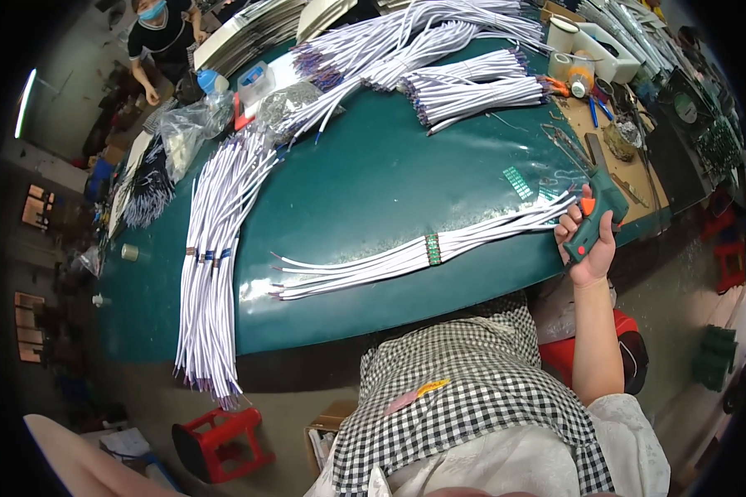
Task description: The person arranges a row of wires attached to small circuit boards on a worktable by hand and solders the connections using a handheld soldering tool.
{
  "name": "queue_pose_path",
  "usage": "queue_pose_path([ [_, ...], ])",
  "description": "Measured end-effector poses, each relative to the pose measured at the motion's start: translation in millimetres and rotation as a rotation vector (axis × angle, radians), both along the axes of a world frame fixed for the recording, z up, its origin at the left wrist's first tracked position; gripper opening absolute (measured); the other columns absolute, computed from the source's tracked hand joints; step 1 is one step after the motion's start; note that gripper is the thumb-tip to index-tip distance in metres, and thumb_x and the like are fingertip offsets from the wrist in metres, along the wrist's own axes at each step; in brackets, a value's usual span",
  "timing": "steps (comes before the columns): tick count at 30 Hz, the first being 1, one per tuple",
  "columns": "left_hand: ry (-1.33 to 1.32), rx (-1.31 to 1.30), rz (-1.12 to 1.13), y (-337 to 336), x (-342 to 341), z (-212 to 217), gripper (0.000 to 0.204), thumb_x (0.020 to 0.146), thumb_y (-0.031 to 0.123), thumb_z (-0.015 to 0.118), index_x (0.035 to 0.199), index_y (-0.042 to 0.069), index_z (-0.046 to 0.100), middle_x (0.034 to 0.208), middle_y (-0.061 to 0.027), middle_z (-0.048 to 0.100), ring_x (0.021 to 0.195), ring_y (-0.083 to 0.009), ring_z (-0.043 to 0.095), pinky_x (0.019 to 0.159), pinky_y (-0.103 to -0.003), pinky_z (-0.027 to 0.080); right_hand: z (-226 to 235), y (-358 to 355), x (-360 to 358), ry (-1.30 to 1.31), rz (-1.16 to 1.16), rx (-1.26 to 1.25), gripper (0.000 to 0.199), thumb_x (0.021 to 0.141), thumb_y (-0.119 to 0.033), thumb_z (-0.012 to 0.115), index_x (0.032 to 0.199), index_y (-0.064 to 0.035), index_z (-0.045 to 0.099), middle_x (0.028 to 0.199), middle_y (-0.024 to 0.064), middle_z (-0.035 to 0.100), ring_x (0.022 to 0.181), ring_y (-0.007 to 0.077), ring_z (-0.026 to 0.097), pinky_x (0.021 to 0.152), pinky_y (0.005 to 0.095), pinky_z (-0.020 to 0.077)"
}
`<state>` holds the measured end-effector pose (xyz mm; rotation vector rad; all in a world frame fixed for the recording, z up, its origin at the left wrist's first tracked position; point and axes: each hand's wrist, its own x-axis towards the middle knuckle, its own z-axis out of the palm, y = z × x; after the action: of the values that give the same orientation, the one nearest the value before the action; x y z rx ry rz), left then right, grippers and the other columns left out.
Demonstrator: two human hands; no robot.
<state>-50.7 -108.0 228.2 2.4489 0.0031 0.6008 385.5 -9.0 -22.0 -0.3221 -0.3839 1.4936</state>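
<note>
My right hand (pixel 587 248) is closed around the handle of a green glue gun (pixel 603 209) with an orange trigger, at the table's right edge. Beside it, the right ends of a loose row of white cables (pixel 356 267) reach close to my fingers. Small green circuit boards (pixel 433 249) sit in a strip across the middle of these cables. Another green board panel (pixel 517 182) lies flat beyond them. Of my left arm (pixel 91 464) only a part shows at the lower left; the left hand is out of view.
A thick bundle of white cables (pixel 215 265) hangs over the front edge of the green table (pixel 348 182) at left. More cable bundles (pixel 472 87) lie at the back. Pliers (pixel 598 109) and bottles stand back right. Red stools (pixel 224 443) are below; another person (pixel 164 37) stands far left.
</note>
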Motion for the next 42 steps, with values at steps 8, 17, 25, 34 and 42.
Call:
queue_pose_path([
  [8,-0.056,0.027,-0.081,1,0,0,0.017,0.076,0.023,0.059,0.083,0.009,0.066,0.084,-0.0053,0.064,0.083,-0.0243,0.059,0.078,-0.044,0.044,-6,3,-2,0.017,0.044,0.021,0.060,0.090,-0.046,0.060,0.138,-0.0143,0.041,0.092,0.0050,0.049,0.079,0.0188,0.047,0.077,0.0346,0.0424],
  [17,-0.087,0.053,-0.172,-3,-1,4,0.016,0.076,0.023,0.058,0.082,0.010,0.066,0.084,-0.0050,0.064,0.084,-0.0239,0.059,0.080,-0.044,0.044,-1,1,-4,-0.008,0.016,-0.011,0.059,0.090,-0.047,0.059,0.137,-0.0151,0.042,0.090,0.0052,0.051,0.079,0.0192,0.049,0.078,0.0347,0.0434],
  [25,-0.081,0.031,-0.192,-15,-3,10,0.016,0.076,0.023,0.058,0.081,0.010,0.065,0.085,-0.0048,0.065,0.085,-0.0236,0.059,0.081,-0.044,0.044,1,5,-3,-0.012,0.009,0.009,0.061,0.090,-0.045,0.059,0.139,-0.0139,0.040,0.091,0.0044,0.047,0.078,0.0178,0.046,0.079,0.0346,0.0437],
  [34,-0.074,0.120,-0.131,-52,2,22,0.016,0.076,0.023,0.057,0.080,0.011,0.065,0.085,-0.0046,0.065,0.086,-0.0233,0.059,0.082,-0.045,0.044,-4,5,-10,-0.003,-0.019,0.058,0.060,0.092,-0.045,0.057,0.141,-0.0168,0.037,0.091,0.0034,0.045,0.074,0.0167,0.045,0.072,0.0332,0.0435],
  [42,-0.147,0.180,-0.225,-50,1,11,0.016,0.076,0.024,0.056,0.079,0.011,0.065,0.085,-0.0044,0.065,0.088,-0.0229,0.059,0.084,-0.045,0.044,19,-1,-35,-0.144,-0.006,0.066,0.057,0.095,-0.046,0.051,0.143,-0.0194,0.032,0.083,0.0012,0.044,0.061,0.0122,0.042,0.058,0.0264,0.0373],
])
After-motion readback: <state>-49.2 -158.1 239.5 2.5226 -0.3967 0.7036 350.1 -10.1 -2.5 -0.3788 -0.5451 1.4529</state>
